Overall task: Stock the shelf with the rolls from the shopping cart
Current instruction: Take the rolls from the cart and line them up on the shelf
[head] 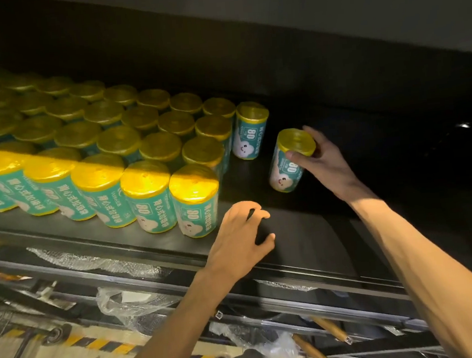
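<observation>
Partly hidden – right hand (323, 161) grips roll (287, 164) | left hand (241, 235) empty – shelf (305, 238) rear dark

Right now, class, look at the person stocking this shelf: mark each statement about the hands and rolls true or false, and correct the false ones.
1. The right hand grips a roll. True.
2. The left hand holds a roll. False: it holds nothing, fingers loosely curled over the shelf.
3. The held roll stands tight against the packed rows. False: a gap separates it from the nearest standing roll.
4. The rolls have yellow tops and teal labels. True.
</observation>
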